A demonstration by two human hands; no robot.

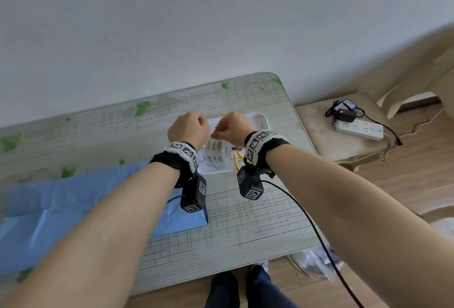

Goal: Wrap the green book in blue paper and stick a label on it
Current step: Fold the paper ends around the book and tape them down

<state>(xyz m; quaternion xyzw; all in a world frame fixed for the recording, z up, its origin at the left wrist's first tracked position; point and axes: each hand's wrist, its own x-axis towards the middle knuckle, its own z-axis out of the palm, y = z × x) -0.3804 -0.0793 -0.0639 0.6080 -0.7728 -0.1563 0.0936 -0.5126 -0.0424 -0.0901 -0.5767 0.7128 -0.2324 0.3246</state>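
Left hand [188, 131] and right hand [232, 128] pinched on label sheet [215, 149] above tray [261, 118]; blue paper [73, 199] lower left.

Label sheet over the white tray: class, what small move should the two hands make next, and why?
Probably peel one label free. Both hands, left and right, pinch at the top of the label sheet above the white tray, while the blue paper lies folded, apparently around the book.

Matt, creased blue paper [73, 199]; smooth patterned tabletop [245, 221] (perhaps laminate); white plastic tray [261, 118].
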